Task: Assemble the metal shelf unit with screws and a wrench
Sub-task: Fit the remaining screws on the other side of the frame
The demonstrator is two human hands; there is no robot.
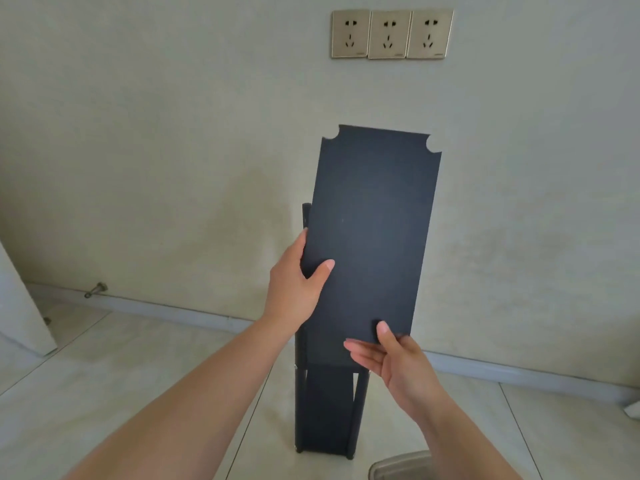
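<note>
A person is holding a dark shelf panel point(370, 233) upright before a wall — the left hand point(298, 285) gripping its left edge, the right hand point(391, 358) pinching its bottom corner — above the partly built shelf frame point(329, 410), directly below the fingers.

A pale tiled floor point(121, 368) with thin dark grout lines meets a cream wall at a grey skirting board. A partly built dark metal shelf frame point(327, 410) stands upright on the tiles near the wall. A grey container's rim point(398, 465) shows at the bottom edge, just right of the frame.
</note>
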